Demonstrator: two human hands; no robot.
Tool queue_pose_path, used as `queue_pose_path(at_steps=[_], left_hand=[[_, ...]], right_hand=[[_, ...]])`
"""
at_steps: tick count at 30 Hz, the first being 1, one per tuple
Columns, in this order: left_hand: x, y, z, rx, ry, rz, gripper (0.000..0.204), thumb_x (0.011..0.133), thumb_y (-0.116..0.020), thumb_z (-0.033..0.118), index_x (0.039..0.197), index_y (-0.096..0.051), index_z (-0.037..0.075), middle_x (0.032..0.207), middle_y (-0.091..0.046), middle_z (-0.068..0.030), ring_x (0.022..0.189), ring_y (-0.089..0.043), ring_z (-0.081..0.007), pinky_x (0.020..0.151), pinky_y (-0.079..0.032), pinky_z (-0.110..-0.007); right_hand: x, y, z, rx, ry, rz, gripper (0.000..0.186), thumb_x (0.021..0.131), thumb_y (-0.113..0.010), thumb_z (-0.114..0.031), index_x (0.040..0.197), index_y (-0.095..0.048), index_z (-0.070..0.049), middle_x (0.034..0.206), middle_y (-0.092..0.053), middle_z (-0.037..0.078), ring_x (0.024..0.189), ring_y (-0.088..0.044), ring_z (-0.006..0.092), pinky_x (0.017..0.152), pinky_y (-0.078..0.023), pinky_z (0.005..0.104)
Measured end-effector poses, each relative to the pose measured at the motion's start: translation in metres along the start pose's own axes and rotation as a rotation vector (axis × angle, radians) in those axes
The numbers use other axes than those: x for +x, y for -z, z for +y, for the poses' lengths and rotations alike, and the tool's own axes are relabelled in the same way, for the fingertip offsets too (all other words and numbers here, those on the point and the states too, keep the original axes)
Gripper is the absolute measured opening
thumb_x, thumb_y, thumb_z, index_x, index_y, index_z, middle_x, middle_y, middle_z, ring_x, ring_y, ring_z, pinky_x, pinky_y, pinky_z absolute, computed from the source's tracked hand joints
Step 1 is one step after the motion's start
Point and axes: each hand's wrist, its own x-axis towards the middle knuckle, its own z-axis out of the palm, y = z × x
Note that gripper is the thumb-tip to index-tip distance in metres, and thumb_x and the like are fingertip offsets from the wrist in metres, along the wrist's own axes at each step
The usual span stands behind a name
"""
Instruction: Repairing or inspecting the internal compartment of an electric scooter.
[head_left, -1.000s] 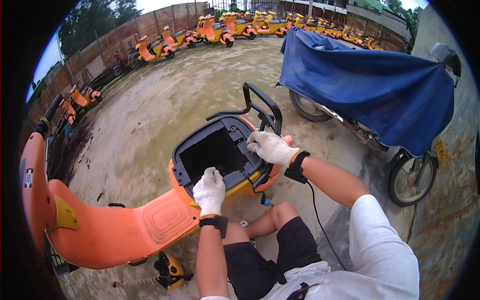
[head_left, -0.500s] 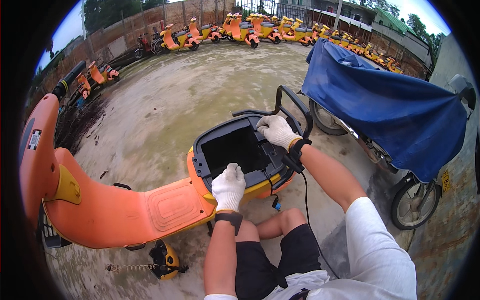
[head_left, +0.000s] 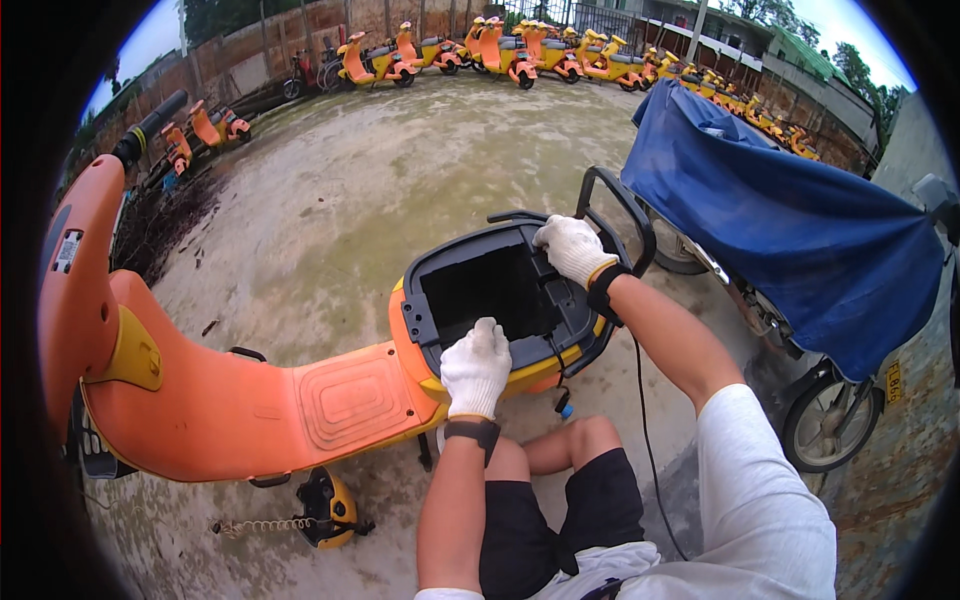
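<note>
An orange and yellow electric scooter (head_left: 285, 410) stands in front of me, its front end at the left. Under its removed or raised seat, a dark rectangular compartment (head_left: 485, 297) lies uncovered inside a black plastic frame (head_left: 432, 270). My left hand (head_left: 474, 370), in a white knit glove, is closed at the near rim of this compartment. At the rim's far right corner, my gloved right hand (head_left: 574, 248) has its fingers curled down against the frame. Whatever either hand grips is hidden. A black cable with a blue-tipped connector (head_left: 566, 409) hangs from the scooter's near side.
Behind my right hand rises a black grab rail (head_left: 632, 215). A motorcycle under a blue cover (head_left: 770, 220) stands close on the right. A yellow helmet (head_left: 338, 508) with a coiled cord lies on the concrete. Parked scooters (head_left: 500, 50) line the far wall.
The view has shifted, so the compartment and both hands appear slightly farther right. Both hands stay at about the same places on the compartment's rim.
</note>
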Motion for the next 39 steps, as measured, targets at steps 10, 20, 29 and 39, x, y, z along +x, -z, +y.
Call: queue_pose_path(at_steps=[10, 20, 29, 39], left_hand=[[0.001, 0.005, 0.004, 0.019, 0.019, -0.023, 0.022, 0.096, -0.062, 0.029, 0.105, -0.072, 0.012, 0.084, -0.075, -0.0131, 0.077, -0.073, -0.0328, 0.073, -0.058, -0.044], [0.0, -0.001, 0.002, 0.028, -0.02, 0.012, 0.021, 0.097, -0.059, 0.03, 0.103, -0.068, 0.012, 0.08, -0.073, -0.0125, 0.074, -0.072, -0.0333, 0.07, -0.057, -0.046], [-0.002, -0.002, -0.001, 0.017, -0.04, 0.062, 0.02, 0.096, -0.061, 0.03, 0.102, -0.068, 0.013, 0.078, -0.073, -0.0122, 0.072, -0.072, -0.0325, 0.068, -0.057, -0.046], [0.001, 0.002, 0.007, 0.039, -0.029, 0.011, 0.02, 0.096, -0.062, 0.029, 0.103, -0.069, 0.012, 0.082, -0.074, -0.0129, 0.074, -0.073, -0.0329, 0.07, -0.058, -0.045]], right_hand=[[-0.009, -0.008, 0.009, 0.144, 0.039, 0.076, 0.024, 0.084, -0.062, -0.006, 0.101, -0.078, -0.012, 0.104, -0.07, 0.018, 0.1, -0.068, 0.037, 0.089, -0.055, 0.0452], [-0.006, -0.01, 0.004, 0.119, -0.006, 0.075, 0.021, 0.085, -0.064, -0.009, 0.099, -0.079, -0.013, 0.102, -0.073, 0.014, 0.098, -0.07, 0.0349, 0.087, -0.055, 0.0449], [-0.004, -0.011, -0.004, 0.025, -0.097, 0.044, 0.018, 0.084, -0.068, -0.013, 0.099, -0.08, -0.014, 0.097, -0.075, 0.015, 0.093, -0.073, 0.0335, 0.081, -0.058, 0.0453], [0.005, -0.015, 0.003, -0.348, 0.073, 0.038, 0.013, 0.082, -0.067, -0.011, 0.085, -0.078, -0.006, 0.086, -0.076, 0.015, 0.08, -0.076, 0.0307, 0.067, -0.061, 0.0412]])
